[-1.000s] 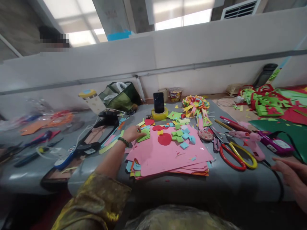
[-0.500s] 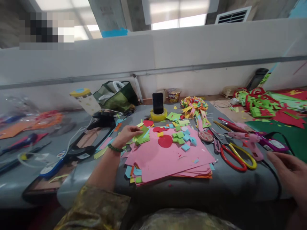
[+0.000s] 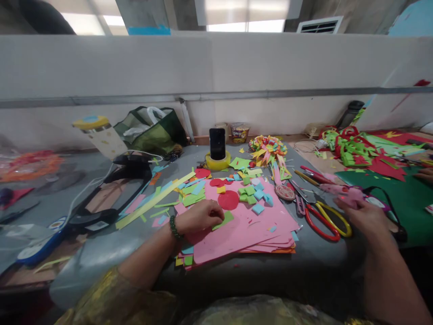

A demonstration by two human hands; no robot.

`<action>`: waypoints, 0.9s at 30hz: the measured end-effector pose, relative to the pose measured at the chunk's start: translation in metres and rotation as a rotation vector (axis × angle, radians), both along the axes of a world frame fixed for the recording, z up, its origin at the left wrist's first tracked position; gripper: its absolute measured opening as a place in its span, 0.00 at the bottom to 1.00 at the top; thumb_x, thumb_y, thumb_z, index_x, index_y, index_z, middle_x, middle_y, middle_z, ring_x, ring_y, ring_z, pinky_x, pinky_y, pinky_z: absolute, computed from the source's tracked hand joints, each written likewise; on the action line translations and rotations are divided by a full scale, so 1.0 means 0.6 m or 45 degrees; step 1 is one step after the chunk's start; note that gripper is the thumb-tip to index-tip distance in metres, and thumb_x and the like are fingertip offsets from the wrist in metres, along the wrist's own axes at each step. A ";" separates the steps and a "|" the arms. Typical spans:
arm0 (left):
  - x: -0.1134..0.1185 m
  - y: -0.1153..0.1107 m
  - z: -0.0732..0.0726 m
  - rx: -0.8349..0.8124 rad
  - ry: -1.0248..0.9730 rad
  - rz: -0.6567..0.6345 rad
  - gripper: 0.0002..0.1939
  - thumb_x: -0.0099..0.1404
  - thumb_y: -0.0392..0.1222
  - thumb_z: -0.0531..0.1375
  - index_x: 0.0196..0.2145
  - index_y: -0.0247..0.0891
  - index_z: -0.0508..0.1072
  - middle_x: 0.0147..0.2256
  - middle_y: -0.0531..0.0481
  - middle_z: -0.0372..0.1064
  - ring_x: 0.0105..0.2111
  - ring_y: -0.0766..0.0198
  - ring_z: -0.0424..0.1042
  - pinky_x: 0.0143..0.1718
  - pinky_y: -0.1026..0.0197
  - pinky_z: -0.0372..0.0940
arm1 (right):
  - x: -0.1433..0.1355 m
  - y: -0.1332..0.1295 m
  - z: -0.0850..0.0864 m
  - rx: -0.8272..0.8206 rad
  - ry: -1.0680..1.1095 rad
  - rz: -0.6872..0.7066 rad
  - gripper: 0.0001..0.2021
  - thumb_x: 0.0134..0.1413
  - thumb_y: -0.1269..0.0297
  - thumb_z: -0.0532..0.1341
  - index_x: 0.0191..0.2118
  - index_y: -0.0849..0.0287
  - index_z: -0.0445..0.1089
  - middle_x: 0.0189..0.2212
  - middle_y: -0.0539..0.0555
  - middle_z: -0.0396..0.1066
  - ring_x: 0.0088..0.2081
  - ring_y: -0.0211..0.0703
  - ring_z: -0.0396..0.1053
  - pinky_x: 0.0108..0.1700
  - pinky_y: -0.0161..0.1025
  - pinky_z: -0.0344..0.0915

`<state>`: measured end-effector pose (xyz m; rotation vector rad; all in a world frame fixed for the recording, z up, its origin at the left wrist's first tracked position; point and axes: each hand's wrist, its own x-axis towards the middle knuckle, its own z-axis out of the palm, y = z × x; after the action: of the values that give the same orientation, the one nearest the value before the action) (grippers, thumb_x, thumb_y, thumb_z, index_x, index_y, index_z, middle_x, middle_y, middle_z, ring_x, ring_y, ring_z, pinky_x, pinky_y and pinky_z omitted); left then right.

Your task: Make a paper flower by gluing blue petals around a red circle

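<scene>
My left hand (image 3: 202,216), with a green beaded bracelet at the wrist, is over the stack of pink paper sheets (image 3: 243,234). Its fingers are pinched on a green paper piece (image 3: 226,220). A red paper circle (image 3: 228,200) lies on the top sheet just beyond. Beside it are small green paper squares (image 3: 248,194) and light blue paper squares (image 3: 260,197). On the right, my right hand (image 3: 365,219) is closed around the handle of a pink glue gun (image 3: 352,195), its nozzle pointing left.
Scissors (image 3: 326,221) with red and yellow handles lie between the stack and the glue gun. A phone (image 3: 217,143) stands in a yellow tape roll (image 3: 218,161). Paper strips (image 3: 155,201) and a black frame (image 3: 113,187) are left. Another person's hand (image 3: 424,175) shows far right.
My left hand has moved right from the scraps onto the pink sheets with a green piece. My right hand has reached the glue gun and taken hold. The view has shifted slightly.
</scene>
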<state>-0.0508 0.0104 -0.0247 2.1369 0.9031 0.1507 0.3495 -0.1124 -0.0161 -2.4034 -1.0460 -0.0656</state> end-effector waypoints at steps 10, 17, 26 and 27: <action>-0.002 0.000 0.006 0.069 -0.052 -0.113 0.11 0.60 0.39 0.58 0.33 0.40 0.82 0.33 0.47 0.78 0.32 0.63 0.71 0.36 0.63 0.63 | -0.181 -0.027 0.060 0.145 0.391 1.014 0.19 0.52 0.48 0.59 0.39 0.56 0.77 0.42 0.60 0.78 0.49 0.58 0.73 0.54 0.50 0.67; -0.001 -0.002 0.007 0.101 -0.030 -0.115 0.11 0.60 0.36 0.58 0.31 0.40 0.82 0.31 0.48 0.77 0.30 0.63 0.69 0.37 0.62 0.62 | -0.281 0.027 0.023 -0.336 0.303 1.263 0.17 0.61 0.54 0.54 0.47 0.55 0.74 0.41 0.57 0.78 0.44 0.53 0.74 0.46 0.46 0.69; 0.000 0.000 0.007 0.103 -0.032 -0.128 0.12 0.58 0.38 0.58 0.29 0.41 0.83 0.28 0.48 0.76 0.28 0.63 0.67 0.33 0.62 0.59 | -0.284 0.027 0.025 -0.380 0.184 1.269 0.14 0.60 0.54 0.55 0.38 0.54 0.74 0.31 0.52 0.77 0.31 0.44 0.72 0.32 0.37 0.64; 0.000 0.000 0.007 0.092 -0.032 -0.132 0.12 0.58 0.38 0.58 0.29 0.41 0.83 0.28 0.48 0.76 0.28 0.63 0.67 0.33 0.62 0.59 | -0.284 0.027 0.028 -0.393 0.166 1.268 0.14 0.60 0.54 0.55 0.38 0.54 0.74 0.30 0.52 0.77 0.31 0.44 0.72 0.32 0.36 0.63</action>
<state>-0.0508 0.0106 -0.0205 2.2384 0.7808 0.1589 0.1789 -0.0964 0.0004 -1.8119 -2.1597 0.6200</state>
